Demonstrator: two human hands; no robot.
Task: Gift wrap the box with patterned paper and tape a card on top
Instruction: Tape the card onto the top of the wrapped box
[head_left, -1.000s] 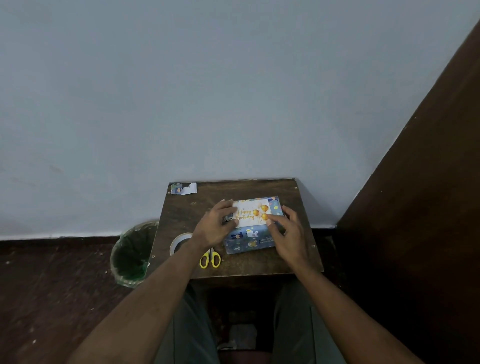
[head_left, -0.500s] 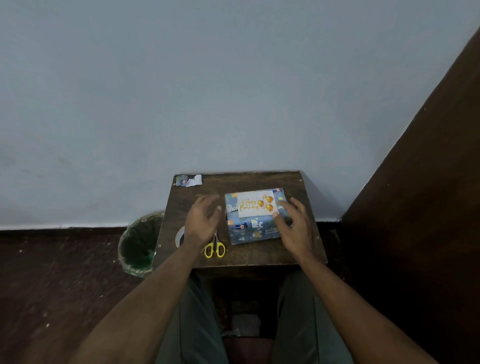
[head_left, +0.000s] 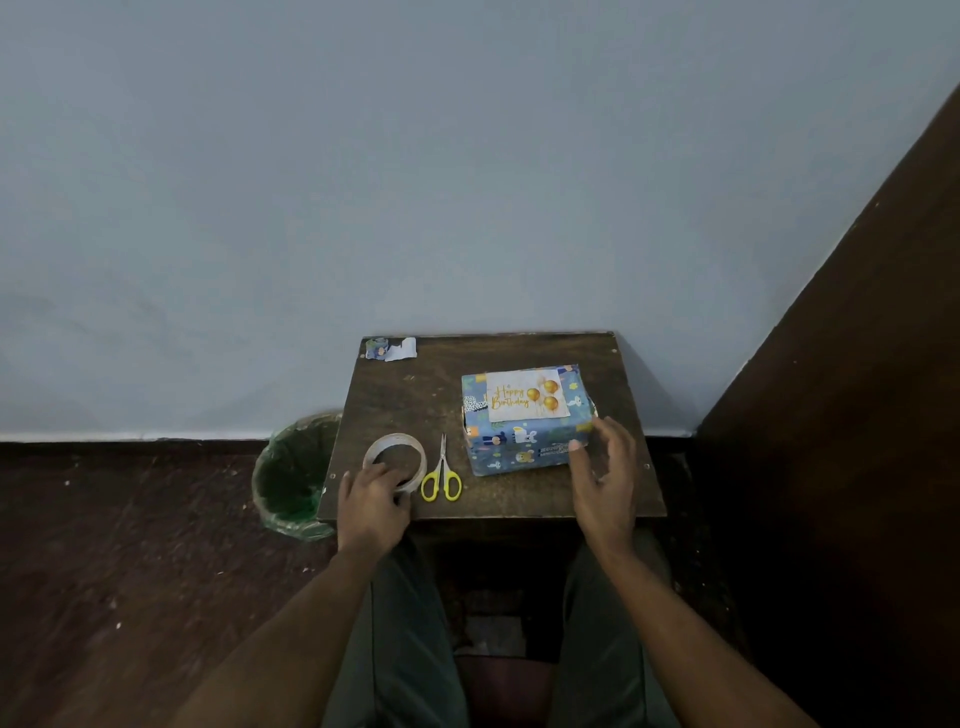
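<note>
Head view: wrapped box (head_left: 524, 447) by open right hand (head_left: 605, 480); left hand (head_left: 371, 501) grips tape roll (head_left: 395, 460).

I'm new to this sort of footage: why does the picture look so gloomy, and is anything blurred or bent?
Head view: dim, flat light, so the floor and the right side go nearly black; no glare. The card on the wrapped box reads clearly, though the right hand looks slightly smeared. The wide lens slants the dark panel at the right and tapers the table.
</note>
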